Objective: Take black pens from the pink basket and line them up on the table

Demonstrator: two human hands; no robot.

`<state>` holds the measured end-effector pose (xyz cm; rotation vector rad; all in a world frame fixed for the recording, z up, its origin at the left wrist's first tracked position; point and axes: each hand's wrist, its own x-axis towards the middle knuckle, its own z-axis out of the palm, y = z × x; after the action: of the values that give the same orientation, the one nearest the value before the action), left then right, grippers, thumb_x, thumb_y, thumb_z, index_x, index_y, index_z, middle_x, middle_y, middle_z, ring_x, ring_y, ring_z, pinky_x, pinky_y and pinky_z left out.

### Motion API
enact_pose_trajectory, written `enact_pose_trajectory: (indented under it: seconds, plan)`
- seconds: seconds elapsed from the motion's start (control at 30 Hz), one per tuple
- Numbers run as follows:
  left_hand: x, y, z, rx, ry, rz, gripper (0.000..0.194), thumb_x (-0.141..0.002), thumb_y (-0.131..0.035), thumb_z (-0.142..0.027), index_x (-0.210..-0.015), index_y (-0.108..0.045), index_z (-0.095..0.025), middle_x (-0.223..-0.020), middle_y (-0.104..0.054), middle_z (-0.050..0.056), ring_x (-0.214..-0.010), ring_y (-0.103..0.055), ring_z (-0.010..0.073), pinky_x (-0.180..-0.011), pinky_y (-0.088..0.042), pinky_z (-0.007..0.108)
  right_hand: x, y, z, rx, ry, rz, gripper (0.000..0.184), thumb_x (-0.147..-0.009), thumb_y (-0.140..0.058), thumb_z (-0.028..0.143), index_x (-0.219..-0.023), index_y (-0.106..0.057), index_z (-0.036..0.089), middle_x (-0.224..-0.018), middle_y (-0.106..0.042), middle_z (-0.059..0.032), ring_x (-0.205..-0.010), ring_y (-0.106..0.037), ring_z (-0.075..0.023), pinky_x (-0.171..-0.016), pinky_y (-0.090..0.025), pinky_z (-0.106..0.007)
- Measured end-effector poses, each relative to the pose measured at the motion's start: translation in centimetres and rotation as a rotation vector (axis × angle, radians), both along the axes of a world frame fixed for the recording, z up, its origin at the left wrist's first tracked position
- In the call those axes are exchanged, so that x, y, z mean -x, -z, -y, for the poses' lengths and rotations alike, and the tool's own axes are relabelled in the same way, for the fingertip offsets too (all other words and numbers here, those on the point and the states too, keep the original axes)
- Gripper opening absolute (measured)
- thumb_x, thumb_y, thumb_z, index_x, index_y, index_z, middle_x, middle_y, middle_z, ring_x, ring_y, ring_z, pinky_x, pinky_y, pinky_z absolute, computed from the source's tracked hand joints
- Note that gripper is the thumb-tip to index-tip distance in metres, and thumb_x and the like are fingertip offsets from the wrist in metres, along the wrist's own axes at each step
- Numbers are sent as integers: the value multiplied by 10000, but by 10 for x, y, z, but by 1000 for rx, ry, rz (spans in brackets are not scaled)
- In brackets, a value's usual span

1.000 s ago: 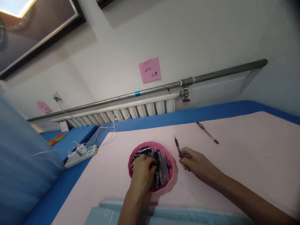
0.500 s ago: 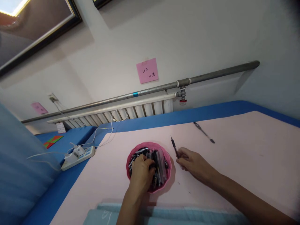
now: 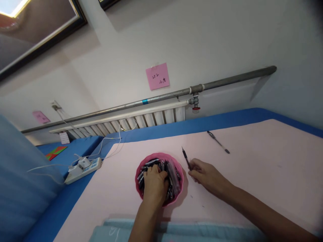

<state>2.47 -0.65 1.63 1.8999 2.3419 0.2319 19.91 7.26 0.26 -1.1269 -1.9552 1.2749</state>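
The left hand (image 3: 154,185) reaches into the round pink plastic basket (image 3: 137,174), its fingers' grip unclear; right of it, the right hand's (image 3: 203,173) fingers clamp a slim black-gripped pen (image 3: 185,155).

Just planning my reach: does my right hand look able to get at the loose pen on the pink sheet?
Probably yes: nothing shows between the right hand and the loose pen, though that hand holds a dark-gripped pen.
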Motion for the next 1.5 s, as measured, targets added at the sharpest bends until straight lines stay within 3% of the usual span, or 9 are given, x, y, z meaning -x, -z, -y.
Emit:
enact_pose_trajectory:
  seconds: [0.33, 0.57, 0.73, 0.9, 1.07, 1.27, 1.4, 1.5]
  plan:
    - [1, 1, 1, -3, 41, 6, 192, -714, -521, -205, -811, -686, -220, -958, -556, 93, -915, -462, 264, -775, -277, 397, 0, -1, 1, -10, -3, 11, 66, -668, -463, 185, -627, -422, 216, -522, -474, 51, -525, -474, -127, -522, -346, -243]
    - [1, 3, 2, -45, -4, 82, 196, -673, -538, -162, -765, -702, -218, -937, -554, 94, -915, -469, 265, -791, -304, 408, 0, -1, 1, -23, 17, 3, 71, -660, -474, 186, -612, -431, 214, -509, -473, 54, -514, -468, -124, -511, -339, -244]
    - [15, 0, 7, -268, -90, 648, 91, -666, -597, -192, -710, -676, -191, -844, -567, 47, -833, -528, 186, -767, -385, 324, 1, -5, 1, 63, 32, -88, 88, -688, -497, 196, -628, -435, 213, -497, -474, 61, -491, -472, -109, -482, -351, -229]
    - [13, -12, 14, -192, -192, 1409, 168, -644, -672, -281, -747, -623, -157, -606, -595, -6, -557, -547, 113, -594, -441, 266, 2, -25, 11, 290, 42, -304, 111, -722, -533, 288, -686, -471, 202, -534, -531, 47, -389, -427, -78, -363, -281, -203]
    - [1, -18, 17, -177, -187, 1648, 255, -562, -753, -229, -752, -618, -125, -617, -653, 34, -558, -604, 127, -578, -469, 251, 6, -47, 32, 368, -19, -567, 106, -688, -579, 262, -730, -544, 172, -588, -588, 11, -470, -502, -91, -467, -388, -227]
    - [6, -18, 18, -208, -192, 1601, 225, -597, -724, -233, -768, -617, -132, -622, -649, 22, -560, -594, 119, -600, -461, 252, 7, -52, 39, 369, -54, -611, 90, -695, -573, 232, -756, -560, 168, -620, -604, 1, -522, -525, -105, -493, -399, -236]
    - [18, -9, 14, -350, -217, 1138, 132, -662, -644, -246, -763, -644, -161, -705, -644, 22, -649, -578, 143, -654, -442, 278, 5, -49, 29, 334, -2, -579, 69, -709, -555, 229, -736, -548, 166, -608, -596, 8, -497, -510, -92, -489, -390, -230]
    - [18, -1, 6, -460, -129, 724, 170, -714, -558, -196, -844, -667, -192, -919, -652, 55, -880, -566, 200, -820, -410, 343, 3, -45, 22, 312, 35, -527, 91, -701, -565, 249, -721, -537, 165, -584, -581, 18, -460, -492, -83, -471, -374, -228]
